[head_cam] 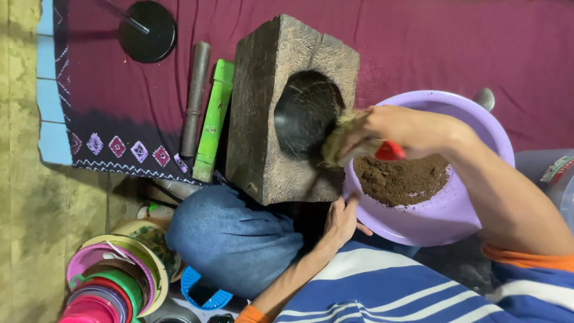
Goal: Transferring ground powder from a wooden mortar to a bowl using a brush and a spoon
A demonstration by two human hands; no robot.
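Note:
A big dark wooden mortar block lies tipped on its side, its round hollow facing a purple plastic basin. The basin holds a heap of brown powder. My right hand is closed on a small brush with a red handle and straw-coloured bristles, which sit at the rim of the hollow. My left hand presses against the lower edge of the block, by the basin's rim.
A dark wooden pestle and a green stick lie left of the block on a maroon cloth. A black round stand base is at the top. Stacked coloured plastic bowls sit at lower left beside my knee.

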